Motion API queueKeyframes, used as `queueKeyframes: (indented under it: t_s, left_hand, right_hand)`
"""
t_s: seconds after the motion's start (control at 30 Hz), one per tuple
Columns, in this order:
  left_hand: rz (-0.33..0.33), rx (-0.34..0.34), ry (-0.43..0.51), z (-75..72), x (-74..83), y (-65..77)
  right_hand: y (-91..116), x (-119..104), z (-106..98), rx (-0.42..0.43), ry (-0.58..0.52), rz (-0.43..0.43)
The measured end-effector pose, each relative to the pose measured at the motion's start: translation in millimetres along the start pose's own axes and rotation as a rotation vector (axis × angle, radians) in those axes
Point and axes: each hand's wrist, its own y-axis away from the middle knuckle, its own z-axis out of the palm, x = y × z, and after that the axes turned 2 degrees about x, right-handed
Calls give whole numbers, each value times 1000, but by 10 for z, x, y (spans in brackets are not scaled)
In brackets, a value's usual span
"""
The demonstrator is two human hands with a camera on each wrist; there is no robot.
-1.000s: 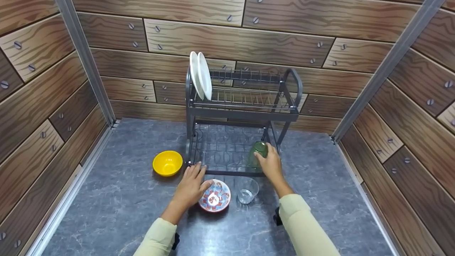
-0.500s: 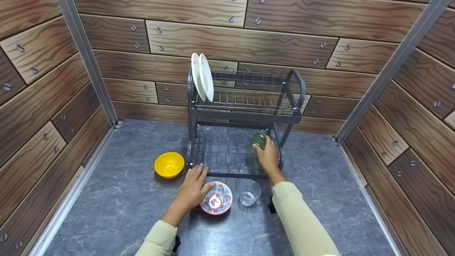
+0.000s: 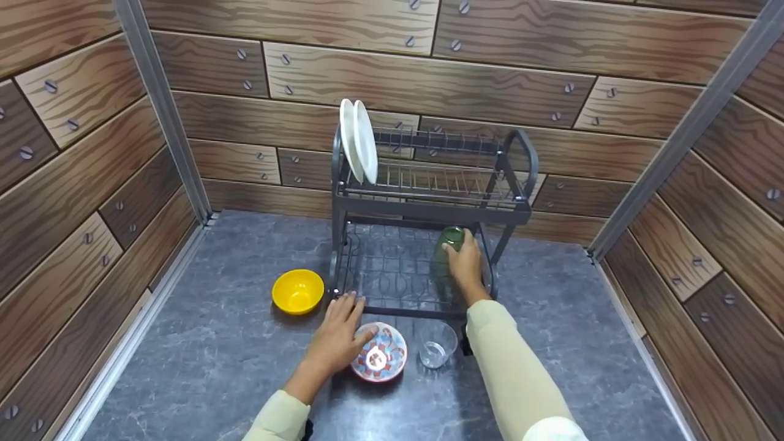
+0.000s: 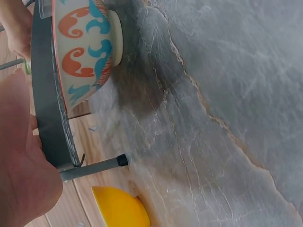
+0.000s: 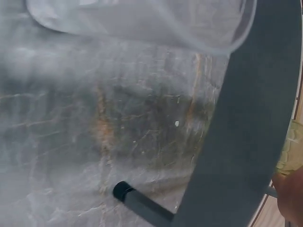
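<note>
My right hand (image 3: 467, 263) grips a green drinking glass (image 3: 452, 236), bottom up, at the right side of the lower tier of a dark dish rack (image 3: 429, 211). The right wrist view catches only the glass's edge beside my fingers. My left hand (image 3: 335, 340) lies with fingers extended over the front left corner of that tier; its thumb overlaps the rim of a red, blue and white patterned bowl (image 3: 389, 352). Whether thumb and bowl touch, I cannot tell. Right of this bowl, a clear glass (image 3: 438, 346) stands on the grey marbled surface.
Two white plates (image 3: 365, 144) stand on edge at the left of the rack's upper tier. A yellow bowl (image 3: 297, 291) sits left of the rack. Wood-patterned walls (image 3: 502, 79) enclose the back and both sides.
My right hand has carried the green glass deeper into the lower tier, towards the back. My left hand stays at the rack's front corner. The head view has shifted slightly.
</note>
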Motion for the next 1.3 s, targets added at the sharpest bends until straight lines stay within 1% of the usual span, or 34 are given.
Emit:
queueKeyframes:
  t_s: [0.13,0.3,0.43,0.7,0.97,1.03,1.1,1.23,1.3]
  left_hand:
    - [13,6,0,26,25,12]
    - [17,31,19,17,7,6]
    - [28,52,22,21,-12,11]
    - [9,23,3,42,-19,-3]
    - [-15,8,1,43,-20,0]
    - [-14,13,-1,40,-21,4]
    - [5,31,-6,39,-21,5]
    - [31,44,-15,42,-18,4]
    - [22,38,-13,44,-16,7]
  right_hand:
    - [-48,43,9,-2,2,14]
    - [-124,39,49,11,6,14]
    - [-141,15,64,26,6,6]
    - [-140,2,82,13,44,27]
    - [-140,-23,77,-1,30,40]
    - [-139,-22,75,-4,29,45]
    - [-137,-14,73,-11,23,48]
    - [-133,-5,64,-7,15,49]
    - [-128,-14,50,-2,4,42]
